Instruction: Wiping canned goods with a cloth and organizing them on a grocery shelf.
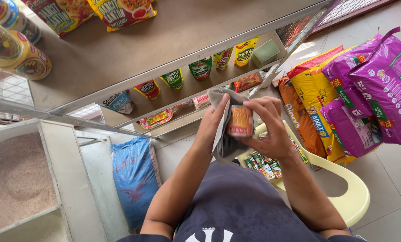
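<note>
Can [240, 121] gripped by raised right hand [267, 127]; left hand [211, 123] seemingly clutches grey cloth [225, 143]

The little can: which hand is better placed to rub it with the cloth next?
Probably the left. The left hand already has the grey cloth draped over it, pressed against the small can. The right hand grips the can from the other side, so it is busy holding it steady.

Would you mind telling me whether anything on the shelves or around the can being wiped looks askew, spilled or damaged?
Nothing stands out. The right hand holds a small can while the left hand presses a grey cloth against it. More cans sit on the yellow plastic chair, and the sachets stand in a row on the shelf.
</note>
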